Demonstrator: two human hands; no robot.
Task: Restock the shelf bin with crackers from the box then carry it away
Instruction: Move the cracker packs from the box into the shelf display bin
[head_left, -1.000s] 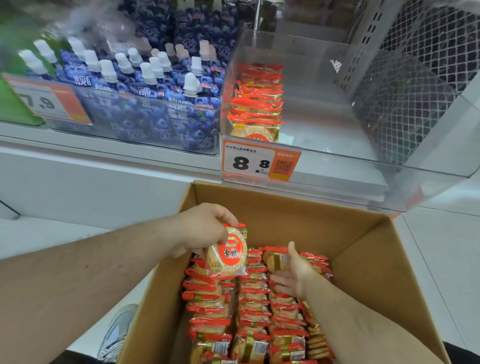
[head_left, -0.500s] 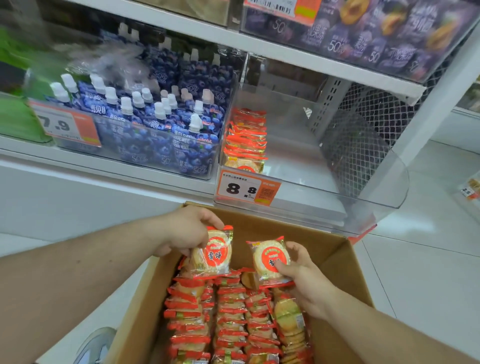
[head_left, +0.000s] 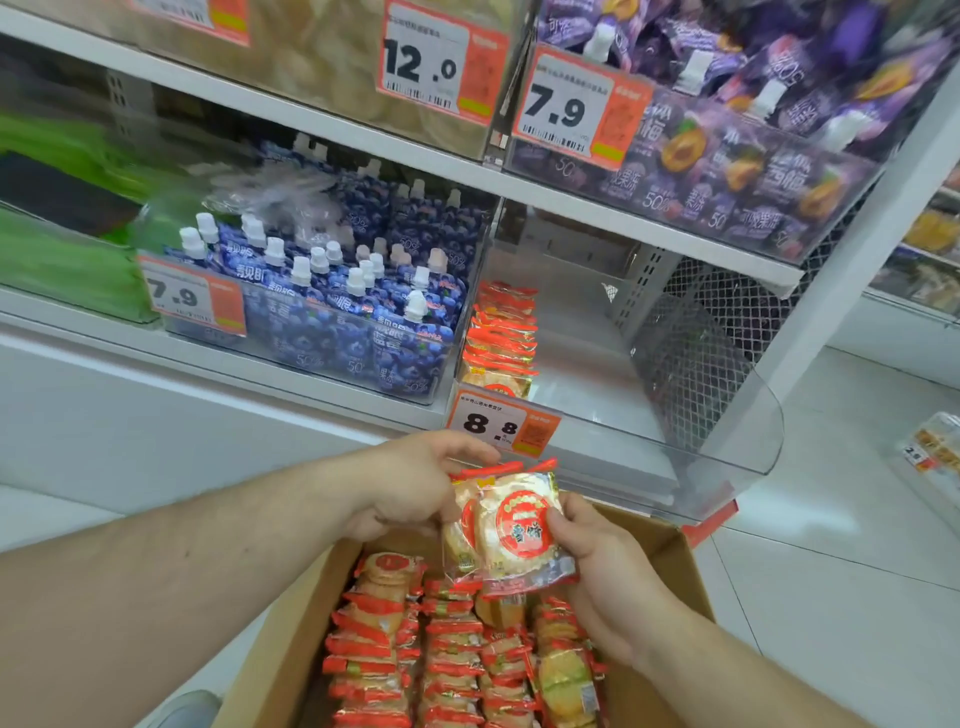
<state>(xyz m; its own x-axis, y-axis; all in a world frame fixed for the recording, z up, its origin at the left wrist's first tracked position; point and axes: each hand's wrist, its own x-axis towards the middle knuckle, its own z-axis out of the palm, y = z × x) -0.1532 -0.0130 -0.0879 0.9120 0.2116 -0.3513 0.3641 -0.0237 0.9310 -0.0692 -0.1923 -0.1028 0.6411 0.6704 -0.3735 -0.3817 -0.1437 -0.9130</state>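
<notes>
Packs (head_left: 511, 530): two clear wrappers overlapped, red ends, red round label, pale round crackers inside — held above the box (head_left: 670, 551).
Left hand (head_left: 410, 486): fingers curled over the packs' top-left edge.
Right hand (head_left: 605, 566): thumb and fingers pinching the front pack's right side.
Box stock: three rows, too many to count.
Bin (head_left: 675, 467): one row (head_left: 501, 338) at its left.

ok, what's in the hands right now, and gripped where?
Cracker packs, stacked together above the box. The left hand holds their left edge and top corner; the right hand pinches the right edge.
</notes>
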